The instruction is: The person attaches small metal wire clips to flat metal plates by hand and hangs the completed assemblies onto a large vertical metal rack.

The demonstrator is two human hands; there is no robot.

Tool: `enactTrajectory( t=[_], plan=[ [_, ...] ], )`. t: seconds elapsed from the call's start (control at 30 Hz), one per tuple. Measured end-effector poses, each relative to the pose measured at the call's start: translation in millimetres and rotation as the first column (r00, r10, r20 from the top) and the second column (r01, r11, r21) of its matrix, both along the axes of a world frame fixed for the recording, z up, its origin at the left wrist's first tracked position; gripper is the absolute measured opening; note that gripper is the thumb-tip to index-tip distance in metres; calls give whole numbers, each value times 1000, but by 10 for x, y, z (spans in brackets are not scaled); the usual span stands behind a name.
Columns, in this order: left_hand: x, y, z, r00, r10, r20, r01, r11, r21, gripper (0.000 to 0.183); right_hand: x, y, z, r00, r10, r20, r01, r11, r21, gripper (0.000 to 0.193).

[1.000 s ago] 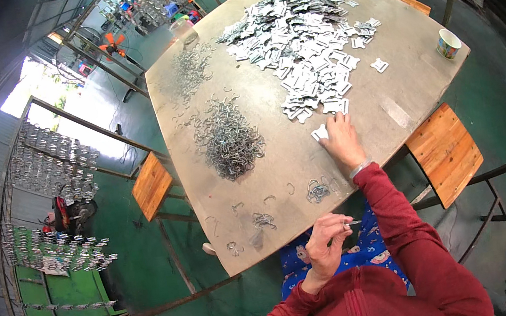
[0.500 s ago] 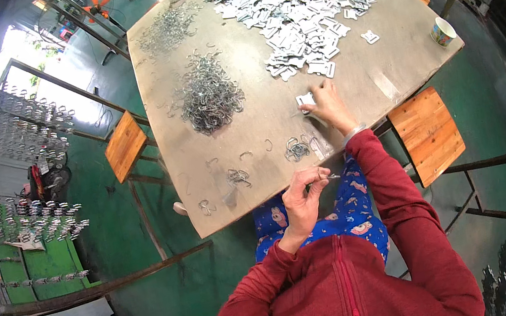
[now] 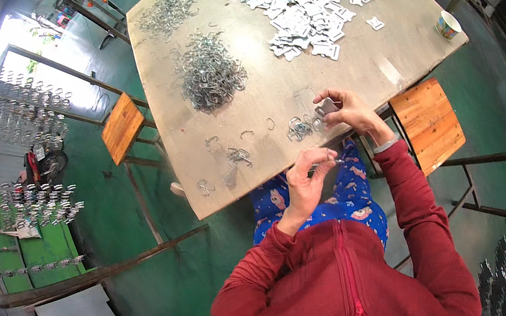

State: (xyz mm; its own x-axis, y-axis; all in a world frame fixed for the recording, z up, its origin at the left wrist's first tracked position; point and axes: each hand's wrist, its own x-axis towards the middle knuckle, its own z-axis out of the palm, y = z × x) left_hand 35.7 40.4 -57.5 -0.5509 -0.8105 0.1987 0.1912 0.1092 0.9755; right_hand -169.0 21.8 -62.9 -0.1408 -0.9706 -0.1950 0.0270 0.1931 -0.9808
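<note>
My right hand (image 3: 353, 110) grips a flat metal plate (image 3: 327, 107) between thumb and fingers, just above the near part of the table. Lower and to the left, my left hand (image 3: 307, 181) is at the table's near edge, fingers pinched on a small metal piece (image 3: 339, 161) whose shape is mostly hidden. Beside my right hand lies a little cluster of metal rings and hooks (image 3: 298, 128). Further left on the tabletop is another small cluster of wire hooks (image 3: 238, 155), with a few single hooks around it.
A big heap of flat metal plates (image 3: 296, 3) covers the table's far middle. Left of it stand a dense pile of wire hooks (image 3: 210, 73) and a thinner scatter (image 3: 171, 11). A paper cup (image 3: 447, 25) is at the right corner. Wooden stools (image 3: 428, 127) flank the table.
My right hand has drawn the plate from the middle of the table toward me, closer to my left hand. My left hand stays pinched, nearly in place. The view has shifted slightly.
</note>
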Motion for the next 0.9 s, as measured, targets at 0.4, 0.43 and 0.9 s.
enactTrajectory(
  t=[0.4,0.43,0.9],
  plan=[
    [-51,-41,-9,985,-98,139,90,994,63,8,80,606,654,975,89,202,-95,995,22,50],
    [-53,-41,17,986,-95,139,87,994,60,8,86,613,678,973,76,220,-81,997,15,51],
    [18,-106,-37,984,1,175,39,973,-228,5,258,570,711,982,-45,184,49,999,-21,19]
  ],
)
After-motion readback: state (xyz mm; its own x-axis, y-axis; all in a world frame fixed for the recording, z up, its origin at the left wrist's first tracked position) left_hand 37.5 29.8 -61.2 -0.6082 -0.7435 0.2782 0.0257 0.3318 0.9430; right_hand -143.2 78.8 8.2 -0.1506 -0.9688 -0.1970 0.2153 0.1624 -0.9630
